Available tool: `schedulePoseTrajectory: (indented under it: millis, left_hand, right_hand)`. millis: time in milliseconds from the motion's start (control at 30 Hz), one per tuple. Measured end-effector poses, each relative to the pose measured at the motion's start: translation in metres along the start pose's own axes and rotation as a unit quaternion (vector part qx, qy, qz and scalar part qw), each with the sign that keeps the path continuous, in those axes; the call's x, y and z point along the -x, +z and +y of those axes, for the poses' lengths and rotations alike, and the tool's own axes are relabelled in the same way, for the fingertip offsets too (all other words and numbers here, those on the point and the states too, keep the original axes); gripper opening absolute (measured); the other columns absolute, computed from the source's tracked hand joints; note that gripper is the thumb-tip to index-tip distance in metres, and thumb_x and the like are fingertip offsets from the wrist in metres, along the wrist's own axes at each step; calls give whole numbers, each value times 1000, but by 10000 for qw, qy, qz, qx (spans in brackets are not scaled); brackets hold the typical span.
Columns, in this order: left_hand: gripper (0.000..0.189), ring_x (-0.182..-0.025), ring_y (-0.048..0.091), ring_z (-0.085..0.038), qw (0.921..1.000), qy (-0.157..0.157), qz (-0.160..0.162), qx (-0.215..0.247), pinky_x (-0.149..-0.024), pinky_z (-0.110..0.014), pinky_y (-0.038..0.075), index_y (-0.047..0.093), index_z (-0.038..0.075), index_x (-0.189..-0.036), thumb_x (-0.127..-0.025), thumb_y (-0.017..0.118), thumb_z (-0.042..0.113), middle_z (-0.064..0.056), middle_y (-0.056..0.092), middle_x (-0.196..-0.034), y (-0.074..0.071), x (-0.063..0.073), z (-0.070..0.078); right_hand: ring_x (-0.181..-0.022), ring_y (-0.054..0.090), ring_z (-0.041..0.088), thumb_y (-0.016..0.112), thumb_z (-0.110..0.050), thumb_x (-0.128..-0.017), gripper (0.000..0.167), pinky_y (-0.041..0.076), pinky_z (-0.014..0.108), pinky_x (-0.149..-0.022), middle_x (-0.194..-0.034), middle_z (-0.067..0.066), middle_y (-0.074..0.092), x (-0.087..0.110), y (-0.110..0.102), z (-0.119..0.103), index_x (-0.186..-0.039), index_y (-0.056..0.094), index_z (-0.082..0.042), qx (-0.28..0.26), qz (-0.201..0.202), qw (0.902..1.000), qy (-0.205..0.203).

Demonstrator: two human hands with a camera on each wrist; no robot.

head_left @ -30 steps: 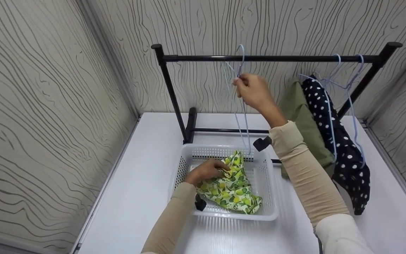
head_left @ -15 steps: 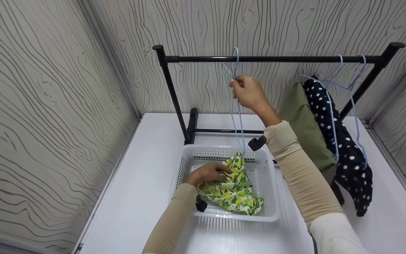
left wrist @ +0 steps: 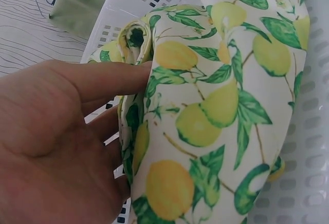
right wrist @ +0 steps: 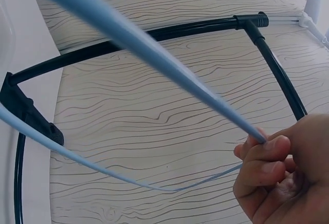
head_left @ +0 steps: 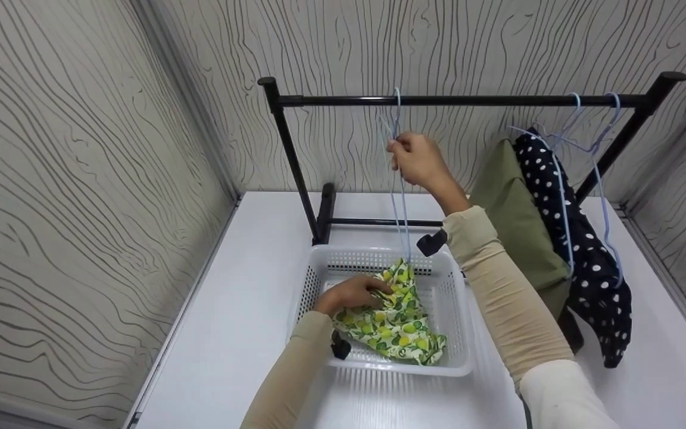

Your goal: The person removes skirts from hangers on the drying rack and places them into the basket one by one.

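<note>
My right hand point(head_left: 419, 159) pinches a light blue clothes hanger point(right wrist: 175, 75) just under its hook, and the hook overlaps the black rail in the head view. The hanger's lower end meets the top of a lemon-print cloth point(head_left: 399, 333). That cloth lies bunched in a white perforated basket point(head_left: 402, 370). Over the basket, my left hand point(head_left: 355, 292) holds the cloth by a fold, the thumb going into the fold and the other fingertips hidden behind fabric in the left wrist view.
A black clothes rack point(head_left: 468, 100) stands behind the basket on a white table point(head_left: 212, 333). At its right end hang a green garment point(head_left: 510, 208) and a black polka-dot one point(head_left: 596, 286) on blue hangers point(head_left: 602, 196). Wood-patterned walls point(head_left: 81, 179) enclose the table.
My right hand has moved the hanger slightly left and down, so its hook is lower at the rail and its bottom end is at the cloth. The left hand has hardly moved.
</note>
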State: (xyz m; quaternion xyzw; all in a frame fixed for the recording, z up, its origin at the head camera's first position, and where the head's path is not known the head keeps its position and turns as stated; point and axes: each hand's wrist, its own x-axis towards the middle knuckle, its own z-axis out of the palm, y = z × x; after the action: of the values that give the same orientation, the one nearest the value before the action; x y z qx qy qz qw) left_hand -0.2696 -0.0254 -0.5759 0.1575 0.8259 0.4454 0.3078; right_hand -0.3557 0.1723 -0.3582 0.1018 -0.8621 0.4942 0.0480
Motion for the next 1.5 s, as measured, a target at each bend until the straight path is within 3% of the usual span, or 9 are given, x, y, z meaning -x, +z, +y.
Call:
schedulePoseTrajectory:
  millis: [367,633,767,967,1100,1267,1500]
  left_hand:
    - [36,-125,64,-23,9996,118,-6,-244,-107,-44,54,76,18,-131,-96,76,10,-5,70,-141,-1,-2,0]
    - [41,-125,66,-25,9988,304,20,-378,-108,-44,54,72,13,-135,-94,75,9,-5,70,-139,0,1,3]
    - [46,-127,65,-25,9990,193,53,-401,-109,-44,54,71,15,-137,-92,76,10,-4,69,-141,-1,3,5]
    - [51,-129,64,-26,9991,154,175,-349,-110,-45,54,69,12,-138,-89,79,14,-6,70,-138,-6,5,12]
    - [47,-131,64,-32,9988,271,347,-210,-112,-49,53,67,5,-138,-93,77,16,-14,69,-139,-12,7,17]
    - [35,-129,65,-39,9956,699,629,-2,-104,-48,58,66,-5,-133,-101,65,8,-24,67,-137,-23,12,23]
    - [21,-114,72,-34,9828,1079,1497,-28,-93,-41,60,74,1,-121,-107,60,8,-18,74,-124,-46,19,32]
  right_hand:
    - [-49,46,4,48,-24,-115,35,41,18,-46,-79,1,63,-1,3,10,-129,66,3,-81,-89,9999,61]
    - [-47,48,5,49,-25,-114,37,46,21,-48,-80,2,67,0,1,12,-135,64,2,-144,-200,9996,143]
    - [-47,51,6,50,-29,-114,42,50,22,-49,-83,3,71,2,-2,12,-140,61,3,-46,-291,9994,160]
    - [-49,55,6,50,-32,-114,46,56,26,-53,-101,18,76,5,-6,11,-143,60,3,110,-346,9992,155]
    - [-49,55,7,50,-33,-114,46,54,23,-52,-107,22,76,7,-8,10,-142,61,3,116,-390,9991,137]
    - [-49,55,7,50,-34,-114,45,53,22,-52,-107,19,77,10,-14,10,-141,61,1,269,-384,9989,70]
    - [-50,56,9,49,-33,-115,44,51,22,-50,-108,19,78,20,-28,9,-143,61,-1,594,-270,9978,-68]
